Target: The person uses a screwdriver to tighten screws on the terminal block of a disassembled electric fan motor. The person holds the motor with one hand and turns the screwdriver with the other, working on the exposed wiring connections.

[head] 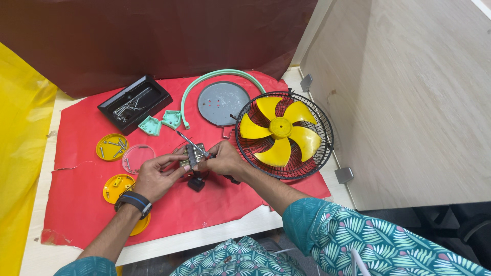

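My left hand (156, 176) grips a small grey metal motor part (190, 155) from the left, just above the red mat (82, 148). A black wristband sits on that wrist. My right hand (225, 161) holds a thin screwdriver (192, 143), its tip pointing up and left over the motor part. A small black block (196, 184) hangs or lies just below the part. To the right lies a black wire fan guard (319, 120) with yellow blades (280, 130) inside it.
A black tray (153, 99) of screws and tools sits at the back left. Yellow lids (111, 147) and a clear lid (138, 158) hold screws. Two mint brackets (161, 122), a mint curved tube (215, 76) and a grey round plate (222, 102) lie behind. A wooden wall stands at the right.
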